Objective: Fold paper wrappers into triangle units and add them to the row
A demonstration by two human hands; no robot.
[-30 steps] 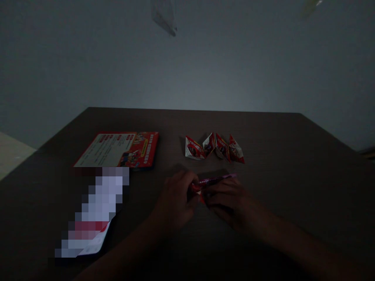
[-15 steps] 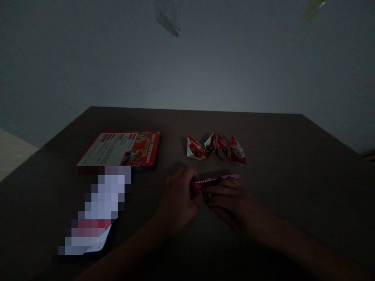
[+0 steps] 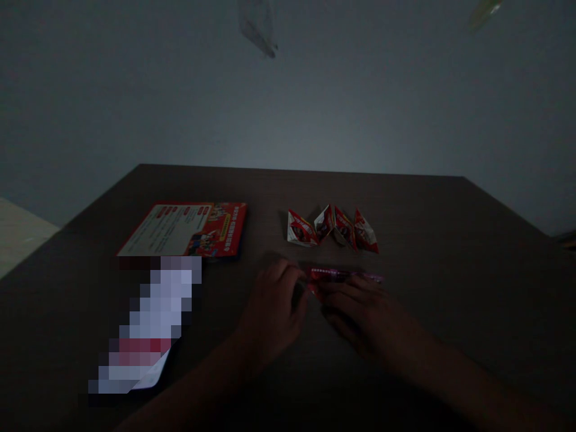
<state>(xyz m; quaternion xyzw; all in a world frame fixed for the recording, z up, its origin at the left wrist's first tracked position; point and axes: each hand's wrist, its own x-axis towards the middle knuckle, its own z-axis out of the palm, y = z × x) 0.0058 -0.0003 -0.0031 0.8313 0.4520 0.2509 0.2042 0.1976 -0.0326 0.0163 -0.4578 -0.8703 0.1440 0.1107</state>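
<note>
We see the red and purple folded paper (image 3: 328,274) on the dark table (image 3: 450,240), in front of us. Our right hand (image 3: 366,309) is at its four o'clock, with the fingers laid over it. Our left hand (image 3: 275,309) is at its eight o'clock, with curled fingers near its end; the blur is there, so we cannot tell if either hand pinches it. At twelve o'clock stand the red and white folded pieces (image 3: 345,227), at ten o'clock lies a flat printed item (image 3: 180,231).
</note>
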